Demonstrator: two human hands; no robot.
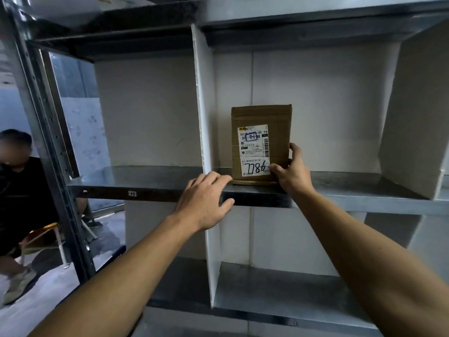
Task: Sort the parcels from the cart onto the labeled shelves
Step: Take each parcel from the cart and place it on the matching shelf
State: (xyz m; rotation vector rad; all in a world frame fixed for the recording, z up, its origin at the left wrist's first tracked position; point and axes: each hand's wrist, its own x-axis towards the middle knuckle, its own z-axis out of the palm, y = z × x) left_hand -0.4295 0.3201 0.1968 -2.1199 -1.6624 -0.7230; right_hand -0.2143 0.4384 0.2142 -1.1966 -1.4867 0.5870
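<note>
Your right hand (290, 171) grips the upright parcel (261, 117), thumb on its label (254, 152) (beside the handwritten 7786), fingers round the edge; your left hand (206, 203) rests slack-fingered on the shelf (145, 183).

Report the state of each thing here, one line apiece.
parcel: upright on the shelf, label facing out, held at its lower right corner.
right hand: grips the parcel, thumb on the label.
left hand: rests on the shelf edge, holds nothing.
white divider: upright, left of the parcel.

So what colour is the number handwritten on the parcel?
Black, on the white label; head view.
</note>
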